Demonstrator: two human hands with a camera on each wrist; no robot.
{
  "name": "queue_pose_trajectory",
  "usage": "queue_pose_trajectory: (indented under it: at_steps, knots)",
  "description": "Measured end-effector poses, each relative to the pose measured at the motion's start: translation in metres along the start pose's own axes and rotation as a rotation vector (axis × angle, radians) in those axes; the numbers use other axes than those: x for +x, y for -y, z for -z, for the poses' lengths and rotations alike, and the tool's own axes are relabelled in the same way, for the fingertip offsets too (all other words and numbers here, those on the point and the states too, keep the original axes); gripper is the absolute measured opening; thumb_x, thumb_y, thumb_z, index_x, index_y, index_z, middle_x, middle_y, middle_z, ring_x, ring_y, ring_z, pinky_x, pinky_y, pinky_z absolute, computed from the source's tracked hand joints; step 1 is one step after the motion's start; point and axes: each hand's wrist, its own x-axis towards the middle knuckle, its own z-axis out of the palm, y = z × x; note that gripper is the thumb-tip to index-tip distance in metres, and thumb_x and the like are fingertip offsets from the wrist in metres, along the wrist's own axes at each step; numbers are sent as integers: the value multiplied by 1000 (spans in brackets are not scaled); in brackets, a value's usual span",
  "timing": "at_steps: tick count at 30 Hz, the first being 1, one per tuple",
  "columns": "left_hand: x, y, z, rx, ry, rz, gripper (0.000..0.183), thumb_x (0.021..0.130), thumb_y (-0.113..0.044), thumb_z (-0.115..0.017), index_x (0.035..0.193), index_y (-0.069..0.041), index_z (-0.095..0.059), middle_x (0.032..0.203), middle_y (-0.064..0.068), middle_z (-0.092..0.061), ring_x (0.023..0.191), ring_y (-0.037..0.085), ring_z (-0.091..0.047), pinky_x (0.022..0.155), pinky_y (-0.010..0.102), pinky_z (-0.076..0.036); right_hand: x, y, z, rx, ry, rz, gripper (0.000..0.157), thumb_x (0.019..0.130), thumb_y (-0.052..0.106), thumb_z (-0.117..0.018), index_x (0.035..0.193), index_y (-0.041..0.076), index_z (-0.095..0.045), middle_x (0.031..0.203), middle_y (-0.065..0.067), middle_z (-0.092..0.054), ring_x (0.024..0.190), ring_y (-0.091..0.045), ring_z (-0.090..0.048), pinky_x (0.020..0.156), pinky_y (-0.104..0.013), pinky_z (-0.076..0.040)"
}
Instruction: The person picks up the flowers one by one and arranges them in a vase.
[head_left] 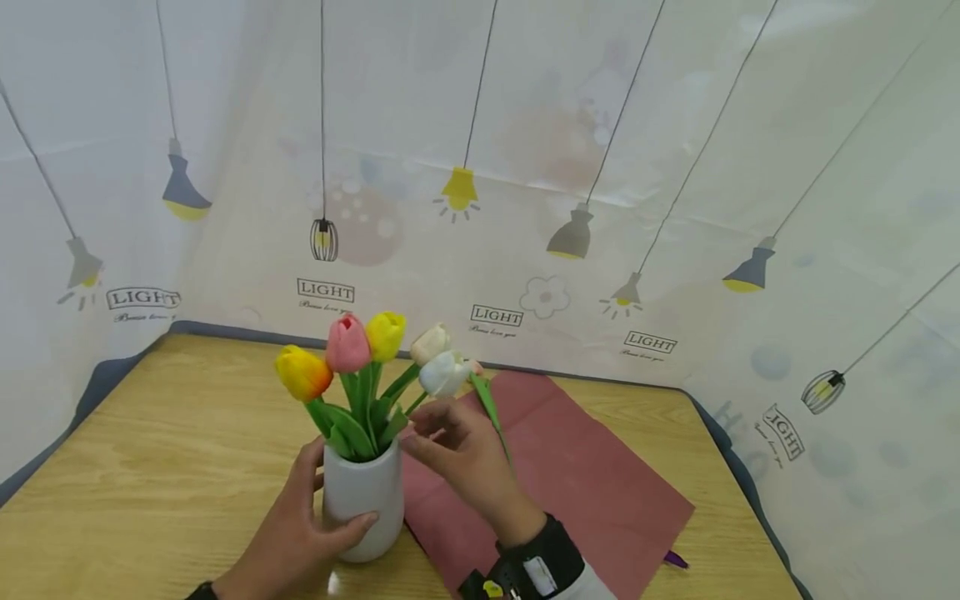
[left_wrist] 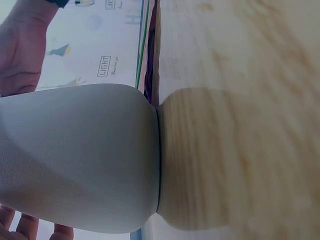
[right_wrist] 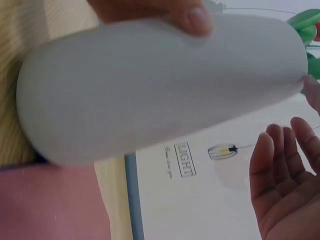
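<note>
A white vase [head_left: 363, 500] stands on the wooden table, holding several tulips with green leaves: a pink tulip [head_left: 348, 343], a yellow tulip [head_left: 386, 335], a yellow-orange tulip [head_left: 303, 372] and pale ones. My left hand [head_left: 300, 525] grips the vase from the left, its thumb across the front and its fingers behind. At the rim's right side is my right hand [head_left: 465, 454], below the white tulip [head_left: 445, 372]. In the right wrist view, its thumb tip meets the rim beside the leaves, while its loosely bent fingers [right_wrist: 280, 165] stay apart from the vase.
A dark pink sheet [head_left: 570, 475] lies right of the vase, with a green stem [head_left: 490, 412] over it, partly behind my right hand. A purple object [head_left: 677, 559] sticks out from the sheet's right edge. Behind the table [head_left: 187, 433] hangs a lamp-printed backdrop [head_left: 420, 275].
</note>
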Motion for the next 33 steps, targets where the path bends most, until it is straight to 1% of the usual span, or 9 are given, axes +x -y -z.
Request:
queue_pose_trajectory:
  at_steps: [4, 9, 12, 16, 19, 23, 27, 30, 33]
  knots:
    - [0, 1, -1, -7, 6, 23, 93, 72, -47, -75, 141, -40, -13, 138, 0, -36, 118, 21, -40, 89, 63, -43, 0, 3, 15, -88, -70, -87, 22, 88, 21, -63, 107, 11, -61, 101, -9, -61, 90, -22, -59, 74, -34, -56]
    - [0, 2, -1, -5, 9, 30, 94, 73, -47, -75, 142, -41, -12, 137, 1, -36, 117, 22, -41, 89, 62, -44, 8, -5, 38, -140, -160, -124, 24, 89, 22, -63, 108, 8, -60, 101, -12, -62, 87, -23, -59, 73, -39, -56]
    - [0, 1, 1, 5, 11, 48, 94, 72, -50, -74, 141, -42, -11, 137, 1, -36, 117, 23, -41, 89, 63, -44, 17, -31, 56, -201, -207, -153, 30, 87, 32, -64, 109, 13, -61, 102, -8, -62, 88, -21, -59, 73, -42, -56]
    - [2, -1, 1, 13, 6, 52, 94, 72, -52, -73, 141, -42, -10, 138, 3, -35, 117, 23, -41, 90, 63, -44, 27, -67, 79, -286, -269, -222, 33, 83, 45, -66, 106, 22, -62, 101, -2, -63, 89, -14, -58, 72, -40, -55]
    - [4, -3, -1, 10, 2, 41, 94, 73, -50, -73, 142, -40, -11, 138, 4, -34, 117, 23, -41, 90, 63, -44, 30, -78, 89, -345, -295, -265, 31, 84, 41, -66, 105, 18, -63, 99, -2, -63, 90, -14, -57, 77, -39, -53]
    - [4, -2, -1, 7, 9, 57, 93, 72, -51, -73, 141, -40, -11, 138, 5, -35, 117, 23, -41, 90, 63, -44, 28, -94, 94, -479, -290, -363, 30, 84, 35, -67, 106, 15, -63, 100, -1, -63, 92, -14, -55, 81, -41, -51]
    - [2, 0, 1, 9, 12, 61, 93, 72, -51, -74, 140, -41, -12, 137, 3, -36, 116, 23, -42, 89, 63, -44, 23, -111, 92, -581, -238, -486, 36, 84, 36, -66, 111, 13, -61, 105, -3, -62, 93, -15, -54, 79, -41, -52]
    - [1, 0, 1, 13, 17, 52, 93, 72, -50, -74, 141, -42, -11, 137, 3, -36, 116, 23, -42, 89, 62, -44, 19, -122, 93, -605, -202, -518, 39, 83, 34, -67, 112, 9, -60, 104, -6, -63, 90, -16, -56, 77, -39, -53]
    - [0, 0, 1, 19, 23, 60, 93, 72, -52, -73, 141, -43, -10, 136, 3, -36, 116, 24, -42, 88, 63, -45, 15, -131, 95, -622, -174, -507, 37, 82, 31, -69, 109, 7, -59, 101, -8, -64, 88, -17, -57, 74, -38, -54]
